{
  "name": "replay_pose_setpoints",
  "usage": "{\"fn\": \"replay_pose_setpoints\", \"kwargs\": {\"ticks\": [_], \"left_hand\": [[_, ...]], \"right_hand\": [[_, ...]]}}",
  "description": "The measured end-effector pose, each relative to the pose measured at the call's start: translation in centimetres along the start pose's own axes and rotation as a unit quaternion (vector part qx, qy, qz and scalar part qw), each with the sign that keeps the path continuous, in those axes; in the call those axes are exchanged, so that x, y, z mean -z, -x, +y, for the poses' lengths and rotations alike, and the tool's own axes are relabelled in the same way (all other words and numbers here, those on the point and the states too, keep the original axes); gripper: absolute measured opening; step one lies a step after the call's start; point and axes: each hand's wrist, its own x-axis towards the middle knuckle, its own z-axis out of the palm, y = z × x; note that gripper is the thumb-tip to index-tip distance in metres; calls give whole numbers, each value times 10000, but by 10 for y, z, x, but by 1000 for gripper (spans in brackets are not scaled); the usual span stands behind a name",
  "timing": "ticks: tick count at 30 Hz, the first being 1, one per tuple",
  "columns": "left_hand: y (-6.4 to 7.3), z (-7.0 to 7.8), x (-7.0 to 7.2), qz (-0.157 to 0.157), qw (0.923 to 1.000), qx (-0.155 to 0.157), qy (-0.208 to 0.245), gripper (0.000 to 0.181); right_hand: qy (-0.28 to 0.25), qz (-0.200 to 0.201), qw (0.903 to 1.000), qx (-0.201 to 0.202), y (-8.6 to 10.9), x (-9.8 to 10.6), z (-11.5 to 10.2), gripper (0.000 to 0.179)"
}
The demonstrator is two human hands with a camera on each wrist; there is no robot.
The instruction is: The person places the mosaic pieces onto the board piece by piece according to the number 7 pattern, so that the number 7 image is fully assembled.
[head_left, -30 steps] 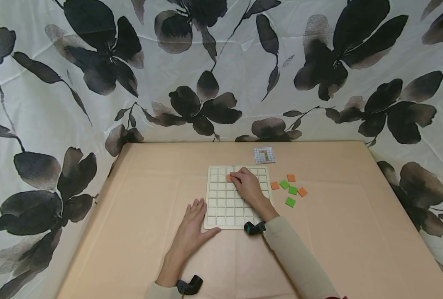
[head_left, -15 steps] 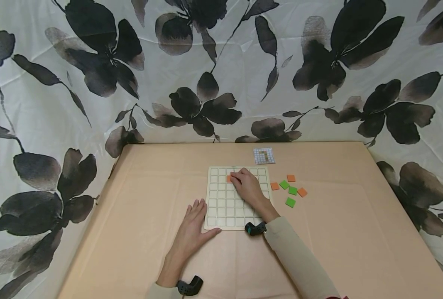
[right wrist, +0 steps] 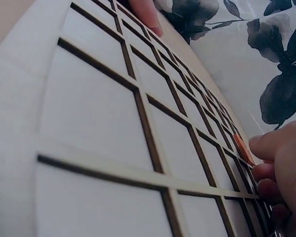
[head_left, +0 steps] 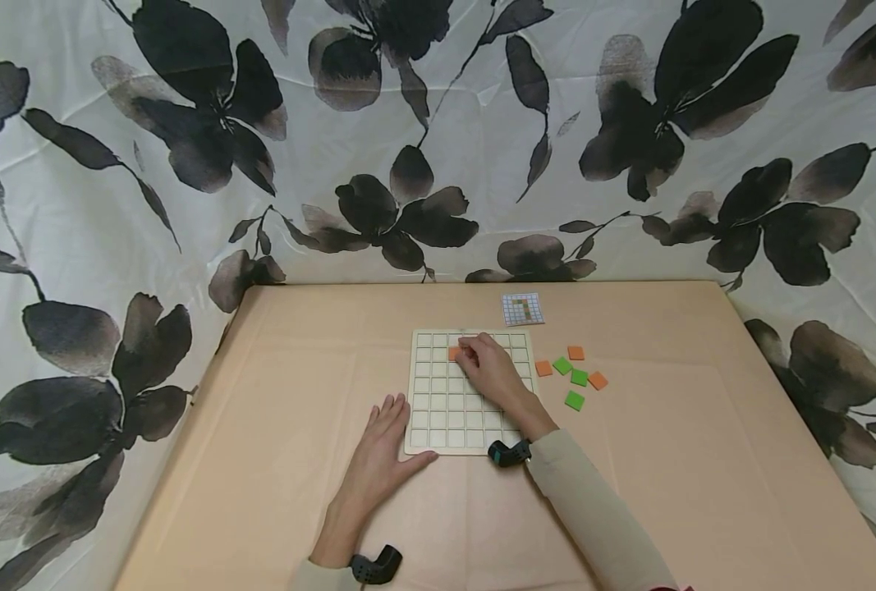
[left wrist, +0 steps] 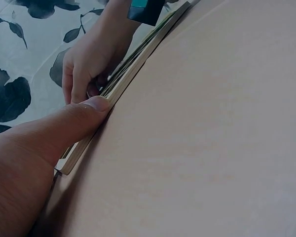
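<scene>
A pale gridded board point(head_left: 438, 419) lies on the table, with an orange square tile point(head_left: 453, 353) at one of its upper cells. My right hand point(head_left: 491, 369) reaches over the board, its thumb and fingers curled and pinching at the tile's right edge. In the right wrist view, the fingertips point(right wrist: 259, 144) overlap the orange tile point(right wrist: 242, 148), hiding part of it. My left hand point(head_left: 378, 460) rests at the board's lower left corner, fingers extended along the left side. Its thumb point(left wrist: 84, 116) touches the front edge of the board point(left wrist: 126, 89) in the left wrist view.
Right of the board lie several loose tiles, among them an orange tile point(head_left: 543, 368) and a green tile point(head_left: 574, 400). Behind the board sits a small card point(head_left: 522, 309) printed with a coloured grid pattern. A floral cloth point(head_left: 511, 123) hangs beyond the table point(head_left: 667, 427).
My right hand has shifted very slightly to the right, showing a little more of the orange tile. The left hand, board and loose tiles stay in place.
</scene>
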Motion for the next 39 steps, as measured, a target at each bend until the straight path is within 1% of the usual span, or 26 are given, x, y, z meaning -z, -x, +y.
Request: {"fn": "replay_pose_setpoints", "kwargs": {"ticks": [14,22,33,39], "left_hand": [[0,1,1,-39,10000,32,7,97],[0,0,1,2,10000,24,78,97],[0,1,0,-7,10000,27,74,97],[0,0,-1,4,10000,25,72,96]], "right_hand": [[-118,44,9997,201,4,10,-2,36],[-87,186,9993,319,8,15,-3,33],[22,136,9999,77,14,21,0,37],[137,232,9996,95,19,24,3,39]]}}
